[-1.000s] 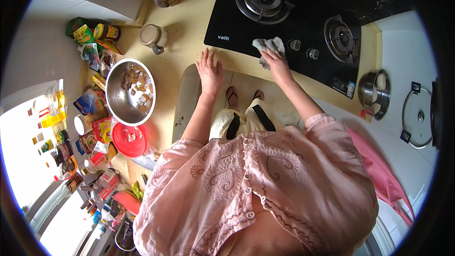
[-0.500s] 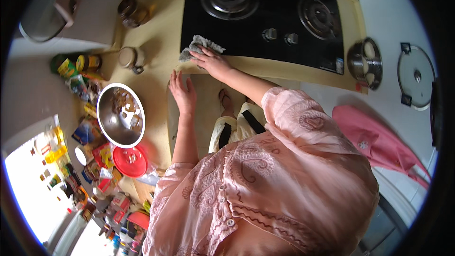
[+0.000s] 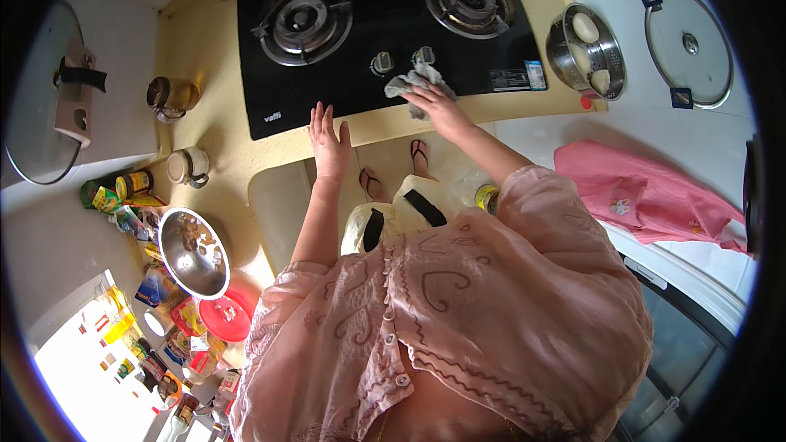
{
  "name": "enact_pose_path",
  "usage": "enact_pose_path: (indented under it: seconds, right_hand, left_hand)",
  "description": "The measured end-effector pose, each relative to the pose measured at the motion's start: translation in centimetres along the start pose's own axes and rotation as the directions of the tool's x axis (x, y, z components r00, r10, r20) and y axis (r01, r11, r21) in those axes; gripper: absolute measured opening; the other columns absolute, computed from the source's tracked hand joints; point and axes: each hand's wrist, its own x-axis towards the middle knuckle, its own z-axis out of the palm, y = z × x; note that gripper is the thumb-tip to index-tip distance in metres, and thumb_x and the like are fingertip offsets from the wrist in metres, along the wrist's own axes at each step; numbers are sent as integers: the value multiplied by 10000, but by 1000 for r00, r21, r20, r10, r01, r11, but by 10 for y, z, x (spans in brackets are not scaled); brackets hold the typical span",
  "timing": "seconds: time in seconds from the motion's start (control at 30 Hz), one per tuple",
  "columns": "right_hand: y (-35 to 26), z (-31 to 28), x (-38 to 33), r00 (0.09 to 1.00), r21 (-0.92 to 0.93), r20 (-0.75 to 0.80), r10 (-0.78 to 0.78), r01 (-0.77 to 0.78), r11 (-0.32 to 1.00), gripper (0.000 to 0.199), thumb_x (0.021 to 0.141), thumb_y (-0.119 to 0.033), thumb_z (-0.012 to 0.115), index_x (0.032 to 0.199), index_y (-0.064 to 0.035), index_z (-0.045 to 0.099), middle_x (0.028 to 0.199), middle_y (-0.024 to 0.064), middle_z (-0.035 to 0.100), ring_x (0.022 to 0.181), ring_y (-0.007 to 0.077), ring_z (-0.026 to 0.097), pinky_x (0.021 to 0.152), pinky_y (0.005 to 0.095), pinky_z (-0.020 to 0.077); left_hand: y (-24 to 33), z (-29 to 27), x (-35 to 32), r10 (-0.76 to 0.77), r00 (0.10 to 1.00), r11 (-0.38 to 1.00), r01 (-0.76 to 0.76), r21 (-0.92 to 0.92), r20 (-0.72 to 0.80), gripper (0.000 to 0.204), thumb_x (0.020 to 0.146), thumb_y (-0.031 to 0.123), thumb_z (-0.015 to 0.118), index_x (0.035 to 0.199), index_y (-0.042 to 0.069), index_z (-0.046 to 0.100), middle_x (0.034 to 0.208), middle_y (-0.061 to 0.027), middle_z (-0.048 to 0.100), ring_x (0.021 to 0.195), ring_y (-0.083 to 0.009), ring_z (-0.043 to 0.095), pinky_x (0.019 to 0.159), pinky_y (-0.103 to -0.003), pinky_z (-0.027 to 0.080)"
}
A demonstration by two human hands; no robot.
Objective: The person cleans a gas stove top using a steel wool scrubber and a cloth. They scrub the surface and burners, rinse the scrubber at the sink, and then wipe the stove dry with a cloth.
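Note:
A crumpled grey cloth [image 3: 416, 82] lies on the front edge of the black gas stove [image 3: 368, 106], just in front of its two knobs [image 3: 381, 63]. My right hand [image 3: 446, 117] presses down on the cloth, the fingers resting over it. My left hand [image 3: 329, 147] has its fingers stretched out at the stove's front edge, left of the cloth, with nothing in it; whether the fingertips touch the glass, I cannot tell. Two round burners with pan supports, the left burner [image 3: 304, 24] and the right burner [image 3: 472, 2], sit behind the knobs.
Right of the stove stands a steel pot [image 3: 616, 56] with pale rounded pieces inside. Left on the counter are a steel bowl [image 3: 196, 274] with scraps, a red lid [image 3: 225, 317], two jars [image 3: 188, 166] and several packets. A glass lid [image 3: 690, 45] and a pink cloth [image 3: 630, 188] hang at right.
My right hand has slid the cloth rightward along the stove's front, from its left corner to before the knobs. My left hand has come forward to the stove edge. The view has shifted right.

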Motion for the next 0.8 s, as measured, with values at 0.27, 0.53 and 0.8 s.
enact_pose_path:
  seconds: [0.27,0.53,0.8]
  right_hand:
    - [81,-46,-21,979,-69,-113,167,-176,982,630,701,104,425,1273,-161,425,1288,95,425,1220,330,346,999,358,330]
    - [138,-70,-30,994,-102,-84,67,-75,992,581,724,86,430,1258,-143,450,1299,121,416,1213,344,356,987,378,343]
    - [133,-83,10,991,4,76,-107,107,994,462,771,44,415,1216,-65,479,1241,134,477,1196,288,400,1027,350,304]
  left_hand:
    - [38,42,26,-123,975,981,91,173,186,653,865,373,476,1367,42,221,1440,-154,154,1335,-317,121,1046,-525,129]
    - [52,62,31,-213,958,900,116,421,191,764,846,458,457,1403,85,89,1463,-142,18,1346,-331,16,1035,-563,72]
    - [58,68,31,-220,960,878,117,464,173,769,856,472,442,1400,65,80,1464,-136,14,1347,-325,-8,1041,-551,47]
